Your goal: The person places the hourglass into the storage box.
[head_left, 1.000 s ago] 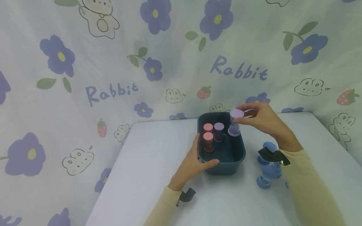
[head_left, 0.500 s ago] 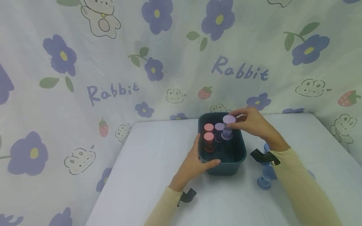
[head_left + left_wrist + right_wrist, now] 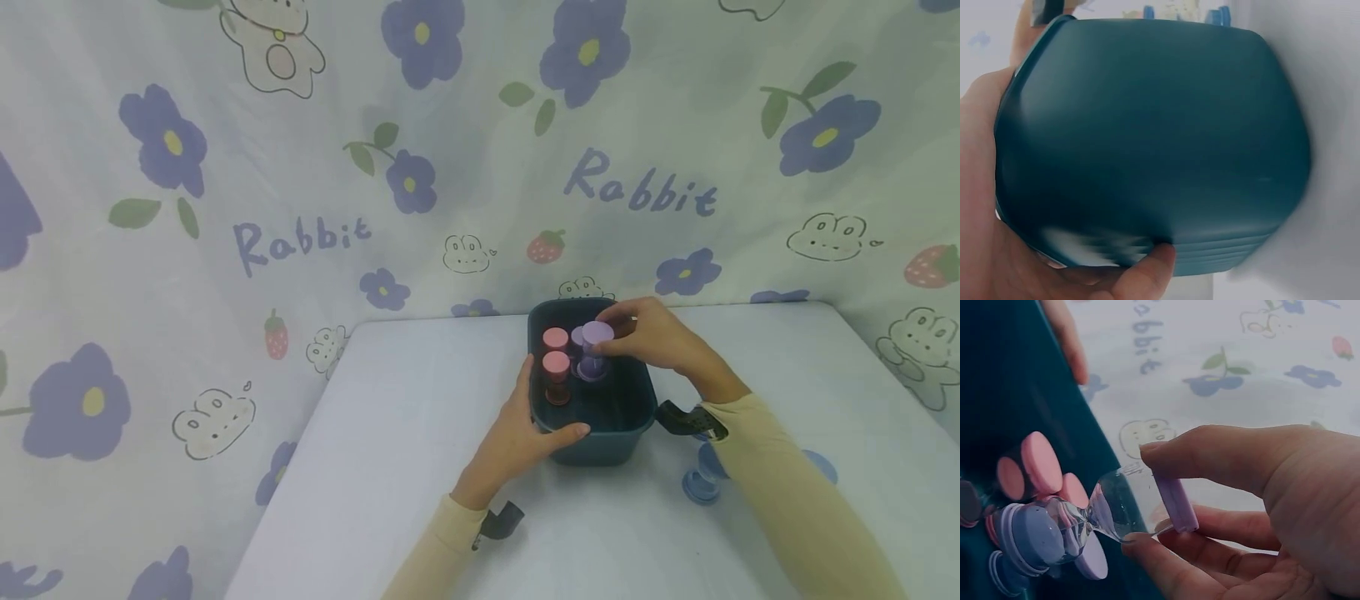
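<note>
My right hand [image 3: 656,340] pinches a purple-capped hourglass [image 3: 598,335] by its top end, thumb on one side and fingers on the other. The hourglass is upright inside the dark teal bin [image 3: 600,447], with purple sand in its lower bulb; I cannot tell whether its base touches the floor. Behind it, another purple hourglass [image 3: 577,336] is partly hidden. Two pink hourglasses stand to the left, a front one [image 3: 557,367] and a back one [image 3: 555,338]. My left hand [image 3: 510,433] grips the bin's near left corner; in the left wrist view, a fingertip [image 3: 1154,269] presses its ribbed side.
On the white table [image 3: 375,433], right of the bin, lie blue hourglasses [image 3: 702,487], partly hidden under my right forearm. A blue piece [image 3: 821,467] shows beyond the sleeve. A patterned cloth [image 3: 465,167] hangs behind the table.
My right hand has carried the purple hourglass left and down, from over the bin's right edge to beside the other purple one. My left hand keeps its grip on the bin.
</note>
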Available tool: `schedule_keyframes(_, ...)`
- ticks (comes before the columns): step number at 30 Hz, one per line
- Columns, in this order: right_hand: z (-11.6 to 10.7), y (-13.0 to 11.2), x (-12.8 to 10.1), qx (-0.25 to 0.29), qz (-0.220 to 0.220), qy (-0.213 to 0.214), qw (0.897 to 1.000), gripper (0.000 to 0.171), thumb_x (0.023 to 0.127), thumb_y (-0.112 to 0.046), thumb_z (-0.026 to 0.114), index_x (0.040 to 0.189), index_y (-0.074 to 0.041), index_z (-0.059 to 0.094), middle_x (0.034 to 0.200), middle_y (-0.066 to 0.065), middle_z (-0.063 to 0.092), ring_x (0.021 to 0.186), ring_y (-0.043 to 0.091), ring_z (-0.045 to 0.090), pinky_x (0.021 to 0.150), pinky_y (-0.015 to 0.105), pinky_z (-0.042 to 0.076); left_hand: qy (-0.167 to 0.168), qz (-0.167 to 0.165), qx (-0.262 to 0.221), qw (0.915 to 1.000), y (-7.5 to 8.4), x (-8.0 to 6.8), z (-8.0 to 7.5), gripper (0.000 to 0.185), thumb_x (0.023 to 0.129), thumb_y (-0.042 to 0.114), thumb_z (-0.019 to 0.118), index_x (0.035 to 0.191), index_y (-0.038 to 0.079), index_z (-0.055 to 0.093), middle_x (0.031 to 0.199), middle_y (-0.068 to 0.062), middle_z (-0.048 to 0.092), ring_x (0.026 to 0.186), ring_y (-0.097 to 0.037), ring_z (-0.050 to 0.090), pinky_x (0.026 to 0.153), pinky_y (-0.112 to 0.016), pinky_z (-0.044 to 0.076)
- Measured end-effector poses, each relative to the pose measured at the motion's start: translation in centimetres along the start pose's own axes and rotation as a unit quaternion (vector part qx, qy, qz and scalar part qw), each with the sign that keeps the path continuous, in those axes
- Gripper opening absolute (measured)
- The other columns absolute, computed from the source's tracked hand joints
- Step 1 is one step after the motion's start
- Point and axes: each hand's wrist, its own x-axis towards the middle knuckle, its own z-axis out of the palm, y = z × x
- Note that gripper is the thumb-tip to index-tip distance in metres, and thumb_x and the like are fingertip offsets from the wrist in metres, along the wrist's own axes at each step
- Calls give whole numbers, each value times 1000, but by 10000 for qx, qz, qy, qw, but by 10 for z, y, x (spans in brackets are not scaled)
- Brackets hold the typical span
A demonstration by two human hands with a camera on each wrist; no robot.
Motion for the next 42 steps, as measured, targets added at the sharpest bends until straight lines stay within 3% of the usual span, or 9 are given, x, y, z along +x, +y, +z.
schedule_keyframes(10,10,7,8,-429,6,-189,9989,52,84,-21,85,126,5,68,121,24,72,106,36,72,96,51,61,-27,131,-37,9999,-2,1,1,125,77,72,77,166,34,-2,175,8,18,159,-22,30,122,-64,33)
schedule_keyframes(19,17,7,13,-751,-170,-312,9965,52,83,-21,85,124,6,69,116,23,75,102,34,73,93,49,63,-10,96,33,9999,-4,1,2,124,77,73,77,166,35,-1,174,10,17,159,-19,29,122,-64,34)
schedule_keyframes(25,17,10,16,-958,-85,-354,9947,51,82,-23,86,122,5,71,111,20,76,95,29,71,92,48,64,-40,289,-89,9995,-5,2,2,123,79,70,77,167,30,0,175,7,18,159,-22,30,122,-65,34)
schedule_keyframes(33,15,7,23,-1276,39,-571,9902,52,81,-25,88,120,6,72,108,20,77,92,28,71,91,49,63,-47,142,8,9999,-7,4,0,123,78,72,76,167,33,-1,175,7,17,159,-18,28,122,-63,34)
schedule_keyframes(42,18,4,32,-1760,138,-895,9802,37,83,-20,87,110,3,76,91,12,76,77,21,67,81,41,66,-47,98,73,9999,-8,6,0,122,78,72,76,166,37,-1,175,7,18,159,-18,28,123,-62,34)
